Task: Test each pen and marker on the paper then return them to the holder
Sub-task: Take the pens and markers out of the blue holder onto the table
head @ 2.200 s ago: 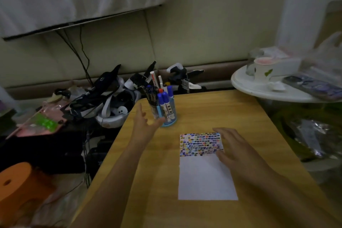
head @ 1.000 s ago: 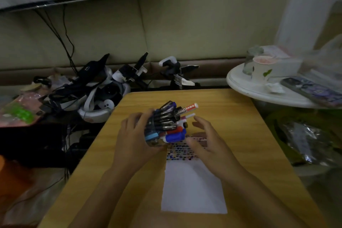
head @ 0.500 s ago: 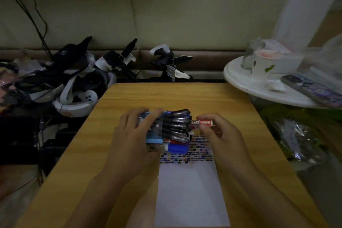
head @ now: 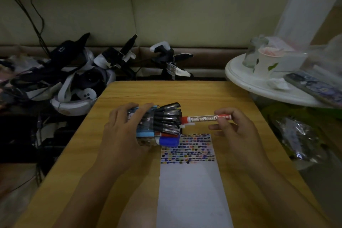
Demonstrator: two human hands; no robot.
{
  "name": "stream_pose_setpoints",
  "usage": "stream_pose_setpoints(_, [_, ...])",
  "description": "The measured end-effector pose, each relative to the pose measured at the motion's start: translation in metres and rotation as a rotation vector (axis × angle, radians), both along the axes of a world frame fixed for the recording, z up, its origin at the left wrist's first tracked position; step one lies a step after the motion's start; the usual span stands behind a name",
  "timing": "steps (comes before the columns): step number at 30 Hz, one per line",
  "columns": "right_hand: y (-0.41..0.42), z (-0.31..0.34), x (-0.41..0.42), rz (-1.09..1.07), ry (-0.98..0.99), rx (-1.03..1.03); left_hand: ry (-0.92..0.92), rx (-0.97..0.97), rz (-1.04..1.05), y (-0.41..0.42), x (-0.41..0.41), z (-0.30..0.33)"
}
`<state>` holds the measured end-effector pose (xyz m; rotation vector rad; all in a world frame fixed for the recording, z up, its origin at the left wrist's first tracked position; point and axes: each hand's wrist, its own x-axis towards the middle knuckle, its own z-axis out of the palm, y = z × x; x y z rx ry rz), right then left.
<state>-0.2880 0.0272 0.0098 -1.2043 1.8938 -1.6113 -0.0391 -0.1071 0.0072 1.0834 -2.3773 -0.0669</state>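
Note:
My left hand (head: 121,133) grips the blue pen holder (head: 145,134), tipped on its side with its mouth facing right. Several black pens (head: 167,117) and a blue-capped marker (head: 168,140) stick out of it. My right hand (head: 234,127) pinches a red whiteboard marker (head: 205,118), held level just right of the holder's mouth, almost wholly out. The white paper (head: 192,187) lies on the wooden table (head: 185,92) below my hands, its top covered with rows of small coloured marks.
Headsets, straps and black devices (head: 74,77) are piled left of and behind the table. A round white side table (head: 249,81) at the right holds a paper cup (head: 266,61), a glass jar and a remote. A plastic bag (head: 299,142) lies lower right.
My left hand picked up the holder from the table's back and tipped it sideways over the paper. My right hand took hold of the red marker and drew it out to the right.

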Motion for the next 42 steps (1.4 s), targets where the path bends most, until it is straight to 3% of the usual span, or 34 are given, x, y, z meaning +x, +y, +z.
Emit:
stream_pose_setpoints(8, [-0.005,-0.01,-0.011,-0.164,-0.172,0.045,0.162,0.091,0.007,-0.011,0.006,-0.002])
stream_pose_setpoints(13, [-0.007,-0.019,-0.008,-0.144,-0.04,0.146,0.32,0.207,0.027,-0.02,0.012,-0.001])
stream_pose_setpoints(17, [-0.015,-0.034,0.0,-0.027,0.076,0.167,0.331,0.214,0.022,-0.02,0.013,-0.001])
stream_pose_setpoints(25, [-0.017,-0.051,-0.01,-0.09,0.529,0.218,0.315,0.183,0.034,-0.015,0.011,0.0])
stream_pose_setpoints(30, [-0.016,-0.053,-0.011,-0.042,0.618,0.193,0.282,0.178,0.017,-0.009,0.012,0.0])
stream_pose_setpoints(42, [-0.016,-0.056,-0.01,-0.007,0.607,0.178,0.237,0.176,0.031,-0.01,0.01,0.004])
